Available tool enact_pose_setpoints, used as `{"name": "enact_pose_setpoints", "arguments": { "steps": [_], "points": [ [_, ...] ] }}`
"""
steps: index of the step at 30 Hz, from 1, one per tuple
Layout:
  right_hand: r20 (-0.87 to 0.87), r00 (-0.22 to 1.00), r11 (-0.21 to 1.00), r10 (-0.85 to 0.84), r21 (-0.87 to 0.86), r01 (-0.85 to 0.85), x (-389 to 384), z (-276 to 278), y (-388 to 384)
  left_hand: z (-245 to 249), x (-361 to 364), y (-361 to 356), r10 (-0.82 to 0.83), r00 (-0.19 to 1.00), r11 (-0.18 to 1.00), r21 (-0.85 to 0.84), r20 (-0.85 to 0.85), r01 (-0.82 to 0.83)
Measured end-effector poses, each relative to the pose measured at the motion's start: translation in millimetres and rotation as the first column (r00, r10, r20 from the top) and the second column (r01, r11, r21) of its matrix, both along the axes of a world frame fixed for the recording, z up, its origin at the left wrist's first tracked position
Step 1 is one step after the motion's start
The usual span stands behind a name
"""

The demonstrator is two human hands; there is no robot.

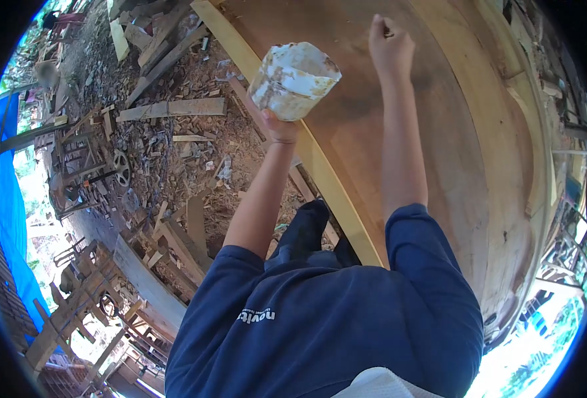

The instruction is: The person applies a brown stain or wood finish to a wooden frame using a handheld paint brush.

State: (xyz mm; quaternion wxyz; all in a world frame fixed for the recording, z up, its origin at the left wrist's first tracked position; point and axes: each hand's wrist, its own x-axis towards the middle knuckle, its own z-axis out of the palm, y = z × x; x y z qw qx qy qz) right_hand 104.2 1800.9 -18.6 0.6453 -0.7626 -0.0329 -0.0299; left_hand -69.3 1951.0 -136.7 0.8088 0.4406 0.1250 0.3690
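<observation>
My left hand (278,127) is wrapped round a white tub (290,83), caked with brownish stains. The tub is tilted, its mouth facing up and right, and what it holds inside cannot be made out. My right hand (393,48) is closed above a broad brown wooden panel (353,142), farther from me than the tub. Whatever lies between its fingers, if anything, is too small to name. A pale yellow wooden beam (330,186) runs along the panel's left edge, passing beneath the tub.
Wood scraps and chips litter the ground (167,156) on the left, with a loose plank (173,109) among them. Curved boards (479,113) rise along the panel's right side. A blue tarp (8,199) hangs at far left, near stacked timber (74,308).
</observation>
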Motion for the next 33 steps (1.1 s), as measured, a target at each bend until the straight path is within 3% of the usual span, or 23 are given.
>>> {"name": "enact_pose_setpoints", "arguments": {
  "steps": [2, 3, 4, 5, 6, 10, 12, 13, 15, 16, 18, 19, 20, 21, 22, 24, 25, 26, 27, 29, 30, 32, 33],
  "points": [
    [-0.065, 0.997, 0.767, -0.034, -0.642, -0.015, 8.8, 9.9, -6.5, -5.3, -0.5, 5.6, -0.01, 1.0, 1.0, 0.017, 0.005, 0.01],
    [0.008, 0.999, 0.708, 0.049, -0.705, -0.029, 16.2, 5.1, -1.8, -8.0, -1.6, 7.3, -0.018, 1.0, 0.999, 0.032, -0.019, 0.019],
    [0.009, 0.999, 0.707, 0.052, -0.707, -0.03, 29.4, -4.6, 6.2, -10.3, -3.0, 7.4, -0.028, 0.999, 0.999, 0.045, -0.043, 0.029],
    [-0.183, 0.959, 0.917, 0.218, -0.297, -0.265, 45.1, -16.3, 14.1, -18.8, -4.7, 8.7, -0.026, 0.999, 0.999, 0.042, -0.042, 0.027],
    [-0.269, 0.858, 0.897, 0.437, 0.203, -0.393, 51.7, -20.7, 17.5, -28.7, -7.0, 11.5, -0.021, 0.998, 0.999, 0.031, -0.057, 0.023],
    [-0.063, 0.983, 0.982, 0.175, -0.058, -0.179, 60.7, 7.3, 19.7, -19.4, -2.7, 7.8, 0.009, 0.999, 1.0, -0.013, -0.048, -0.009],
    [-0.11, 0.984, 0.705, 0.139, -0.687, -0.176, 68.2, 8.2, 16.8, -15.7, -2.5, 10.0, 0.018, 0.997, 1.0, 0.026, -0.069, -0.017],
    [-0.111, 0.984, 0.704, 0.136, -0.689, -0.175, 75.0, -2.0, 21.5, -15.8, -3.3, 8.5, 0.024, 0.995, 0.998, 0.061, -0.094, -0.019],
    [-0.307, 0.884, 0.86, 0.352, -0.267, -0.435, 95.9, -38.9, 28.1, -22.1, -5.8, 9.0, 0.021, 0.993, 0.999, 0.052, -0.116, -0.015],
    [-0.307, 0.886, 0.861, 0.347, -0.271, -0.431, 93.8, -32.2, 24.9, -21.4, -4.8, 9.2, 0.021, 0.991, 0.999, 0.05, -0.133, -0.015],
    [-0.119, 0.983, 0.973, 0.142, 0.201, -0.117, 94.3, -15.5, 19.9, -19.7, -3.7, 7.9, 0.008, 0.993, 0.998, 0.061, -0.12, -0.001],
    [-0.117, 0.983, 0.973, 0.14, 0.199, -0.115, 99.1, -12.4, 18.2, -14.6, -2.3, 7.8, 0.002, 0.994, 0.997, 0.074, -0.11, 0.006],
    [0.012, 1.0, 0.977, 0.015, -0.212, -0.012, 102.7, -9.8, 14.8, -9.7, -1.3, 7.3, -0.001, 0.994, 0.997, 0.073, -0.11, 0.009],
    [0.177, 0.983, 0.808, -0.052, -0.571, 0.145, 103.8, -8.7, 11.5, -5.0, -0.8, 5.6, 0.032, 0.993, 0.995, 0.101, -0.111, -0.021],
    [0.174, 0.983, 0.803, -0.059, -0.576, 0.15, 104.5, -28.5, 14.9, 2.0, -0.5, 2.2, 0.061, 0.992, 0.991, 0.128, -0.112, -0.046],
    [0.5, 0.834, 0.872, 0.235, -0.487, 0.046, 104.2, -76.1, 26.9, 19.2, 1.8, -1.5, 0.078, 0.99, 0.983, 0.172, -0.116, -0.058],
    [0.176, 0.962, 0.97, 0.209, -0.164, -0.181, 93.2, -56.4, 30.3, 24.1, 1.8, -2.3, 0.103, 0.988, 0.971, 0.226, -0.117, -0.075],
    [-0.16, 0.945, 0.94, 0.286, 0.24, -0.244, 77.4, -32.4, 27.6, 24.1, 0.9, -3.6, 0.083, 0.99, 0.974, 0.218, -0.118, -0.055],
    [-0.159, 0.952, 0.947, 0.263, 0.231, -0.223, 65.1, -19.8, 14.8, 22.8, 2.6, -3.2, 0.092, 0.992, 0.967, 0.246, -0.088, -0.067],
    [0.294, 0.955, 0.924, -0.032, -0.355, 0.14, 49.0, -4.4, -12.5, 29.3, 4.8, -8.3, 0.119, 0.991, 0.954, 0.284, -0.068, -0.095],
    [0.299, 0.953, 0.919, -0.052, -0.359, 0.162, 48.9, -10.8, -29.3, 32.5, 4.3, -10.2, 0.097, 0.993, 0.958, 0.278, -0.064, -0.075],
    [0.629, 0.768, 0.602, -0.117, -0.57, 0.559, 57.7, -53.4, -70.2, 28.2, 1.9, -9.1, 0.119, 0.988, 0.945, 0.318, -0.096, -0.082],
    [0.636, 0.761, 0.591, -0.127, -0.567, 0.573, 60.0, -68.3, -75.8, 26.6, -2.0, 0.8, 0.145, 0.98, 0.913, 0.402, -0.139, -0.078]
  ]
}}
